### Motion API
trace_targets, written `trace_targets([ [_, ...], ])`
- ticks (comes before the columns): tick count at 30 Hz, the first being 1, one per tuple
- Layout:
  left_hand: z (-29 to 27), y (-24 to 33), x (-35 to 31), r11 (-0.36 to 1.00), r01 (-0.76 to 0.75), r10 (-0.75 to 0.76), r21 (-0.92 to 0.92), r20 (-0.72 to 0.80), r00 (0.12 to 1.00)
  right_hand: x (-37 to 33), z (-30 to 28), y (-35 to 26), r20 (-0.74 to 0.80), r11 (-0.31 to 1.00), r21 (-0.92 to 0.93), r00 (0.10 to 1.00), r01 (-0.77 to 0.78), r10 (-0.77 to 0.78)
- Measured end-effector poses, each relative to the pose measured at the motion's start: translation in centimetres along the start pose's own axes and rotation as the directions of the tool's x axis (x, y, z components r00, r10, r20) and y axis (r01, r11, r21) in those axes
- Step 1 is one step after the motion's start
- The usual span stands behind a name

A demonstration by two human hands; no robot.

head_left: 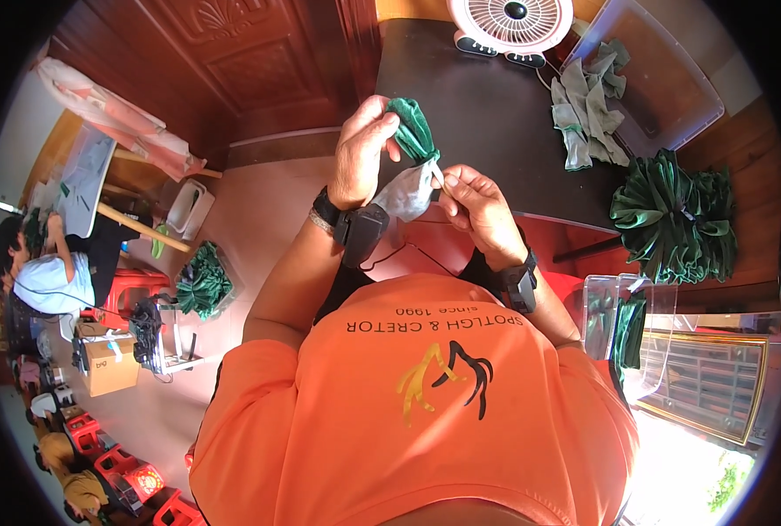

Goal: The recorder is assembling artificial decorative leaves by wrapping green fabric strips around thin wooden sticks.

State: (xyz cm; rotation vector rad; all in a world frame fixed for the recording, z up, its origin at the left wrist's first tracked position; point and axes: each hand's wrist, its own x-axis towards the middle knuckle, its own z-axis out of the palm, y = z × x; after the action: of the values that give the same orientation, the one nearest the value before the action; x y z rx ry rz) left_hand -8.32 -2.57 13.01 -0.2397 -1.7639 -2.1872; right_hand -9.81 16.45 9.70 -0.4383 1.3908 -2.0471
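Over the near edge of the black table, I hold up a piece of cloth, its upper part green velvet and its lower part pale whitish fabric. Between the two parts the cloth is gathered narrow. My left hand is closed on the green part, thumb and fingers pinching its side. Just below the gather, the fingertips of my right hand pinch the pale fabric or a thin light strip at its edge; which of these I cannot tell. Both wrists wear black devices.
On the table are a white-and-pink fan, greyish-green cloth pieces and a clear plastic bin. A big green velvet bundle sits right. Another green bundle lies on the floor, left, near a seated person.
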Motion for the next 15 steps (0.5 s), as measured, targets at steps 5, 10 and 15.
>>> trace_targets([
  [5,-0.3,-1.2,0.3,0.986,-0.166,0.168,0.031,-0.124,0.978,-0.6,0.9,0.3,-0.036,0.996,0.031,0.996,0.089,-0.088],
  [10,-0.5,-1.9,0.6,0.992,-0.095,0.077,-0.08,-0.21,0.975,-0.7,1.2,0.7,-0.055,0.995,0.071,0.996,0.072,-0.068],
  [15,0.1,0.5,-0.1,0.952,-0.02,-0.042,-0.305,-0.195,0.98,-0.9,0.9,0.9,-0.056,1.0,-0.001,0.998,0.023,-0.023],
])
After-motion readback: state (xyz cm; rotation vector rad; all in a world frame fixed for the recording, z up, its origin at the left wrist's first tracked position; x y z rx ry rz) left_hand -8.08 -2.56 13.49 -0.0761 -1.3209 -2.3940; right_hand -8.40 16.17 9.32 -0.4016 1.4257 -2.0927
